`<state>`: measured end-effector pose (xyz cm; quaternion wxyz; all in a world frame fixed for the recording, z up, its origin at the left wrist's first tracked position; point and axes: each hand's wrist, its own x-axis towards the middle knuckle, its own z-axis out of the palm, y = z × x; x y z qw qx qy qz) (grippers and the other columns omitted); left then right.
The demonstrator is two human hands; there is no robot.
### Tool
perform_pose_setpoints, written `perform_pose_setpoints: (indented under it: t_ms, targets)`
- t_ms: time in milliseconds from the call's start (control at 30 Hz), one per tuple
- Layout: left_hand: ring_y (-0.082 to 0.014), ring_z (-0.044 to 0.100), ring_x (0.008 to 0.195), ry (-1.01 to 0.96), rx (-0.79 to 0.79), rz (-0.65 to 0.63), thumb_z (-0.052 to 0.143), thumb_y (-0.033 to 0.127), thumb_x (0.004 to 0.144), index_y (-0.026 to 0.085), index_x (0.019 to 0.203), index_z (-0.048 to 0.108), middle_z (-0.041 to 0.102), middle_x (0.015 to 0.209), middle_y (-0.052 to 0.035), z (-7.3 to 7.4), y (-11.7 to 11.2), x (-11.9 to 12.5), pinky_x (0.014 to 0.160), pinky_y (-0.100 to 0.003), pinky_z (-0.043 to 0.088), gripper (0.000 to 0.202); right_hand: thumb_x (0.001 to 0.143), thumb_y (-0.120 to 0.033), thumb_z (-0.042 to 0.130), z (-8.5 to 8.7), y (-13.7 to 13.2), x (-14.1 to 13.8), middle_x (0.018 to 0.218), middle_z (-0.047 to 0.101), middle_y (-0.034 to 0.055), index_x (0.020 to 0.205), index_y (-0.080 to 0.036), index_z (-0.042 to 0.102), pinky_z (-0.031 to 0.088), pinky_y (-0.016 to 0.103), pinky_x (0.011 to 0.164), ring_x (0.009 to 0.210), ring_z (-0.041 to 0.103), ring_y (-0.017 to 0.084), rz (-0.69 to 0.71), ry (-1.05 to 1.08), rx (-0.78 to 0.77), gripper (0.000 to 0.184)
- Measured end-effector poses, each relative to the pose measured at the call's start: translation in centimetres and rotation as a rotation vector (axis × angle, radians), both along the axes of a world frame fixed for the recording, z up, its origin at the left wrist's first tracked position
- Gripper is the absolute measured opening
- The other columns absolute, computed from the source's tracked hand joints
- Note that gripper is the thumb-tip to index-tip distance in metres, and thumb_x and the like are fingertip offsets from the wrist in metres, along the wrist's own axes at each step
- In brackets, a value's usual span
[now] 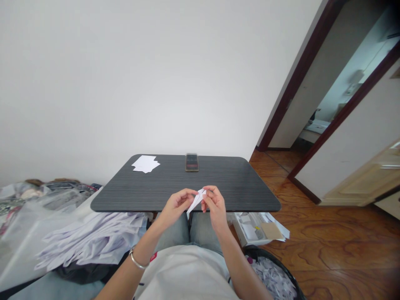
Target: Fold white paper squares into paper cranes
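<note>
A small folded piece of white paper (196,201) is held between my two hands, just over the front edge of the dark table (137,187). My left hand (178,204) pinches its left side with thumb and fingertips. On the other side, my right hand (215,205) grips the upper right part, its fingers curled around the paper. The paper tapers to a narrow point toward my lap. A few loose white sheets (146,163) lie on the table's far left corner, and a phone (191,162) rests at the back, near the middle.
White cloth (96,237) is heaped at the left, beside plastic bags (40,216). Right of my legs sit a white box (250,231) holding papers and a black bin (278,275) full of paper scraps. The wall (175,83) stands directly behind the table.
</note>
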<state>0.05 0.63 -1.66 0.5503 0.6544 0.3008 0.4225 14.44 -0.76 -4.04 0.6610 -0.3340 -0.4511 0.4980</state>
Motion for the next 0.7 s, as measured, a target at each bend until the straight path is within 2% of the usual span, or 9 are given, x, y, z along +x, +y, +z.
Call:
perform_pose_setpoints:
  t_ms: [167,300,500,700]
  targets:
    - [-0.0123,0.054,0.067,-0.059,-0.041,-0.059,0.057,0.028,0.078,0.014,0.103,0.055,0.058,0.074,-0.0023,-0.36,0.02,0.14,0.063,-0.023,0.042,0.029,0.076,-0.027,0.056,0.23,-0.08,-0.01,0.052,0.047,-0.0083,0.088,-0.021,0.049,0.031,0.016,0.036,0.038,0.039,0.006,-0.003,0.008,0.005,0.014]
    - [-0.0141,0.059,0.072,-0.073,-0.086,-0.063,0.061,0.027,0.075,0.013,0.094,0.058,0.063,0.081,-0.0055,-0.59,0.13,0.21,0.066,-0.025,0.045,0.024,0.075,-0.029,0.058,0.44,-0.19,-0.19,0.051,0.046,-0.0087,0.085,-0.021,0.049,0.031,0.016,0.036,0.037,0.039,0.006,-0.01,0.009,0.009,0.015]
    - [-0.0125,0.06,0.068,-0.101,-0.117,-0.05,0.065,0.024,0.071,0.012,0.086,0.06,0.064,0.076,-0.0042,-0.87,0.27,-0.01,0.065,-0.024,0.045,0.021,0.075,-0.029,0.059,0.42,-0.43,-0.44,0.052,0.048,-0.0084,0.083,-0.021,0.049,0.031,0.017,0.036,0.037,0.04,0.006,-0.004,0.001,0.009,0.016]
    - [-0.0102,0.059,0.062,-0.111,-0.174,-0.039,0.074,0.018,0.06,0.011,0.082,0.06,0.064,0.071,-0.0019,-0.83,0.27,0.0,0.061,-0.022,0.045,0.027,0.075,-0.03,0.059,0.4,-0.67,-0.63,0.054,0.052,-0.0062,0.081,-0.02,0.051,0.033,0.017,0.038,0.041,0.044,0.007,-0.01,-0.024,0.007,0.014]
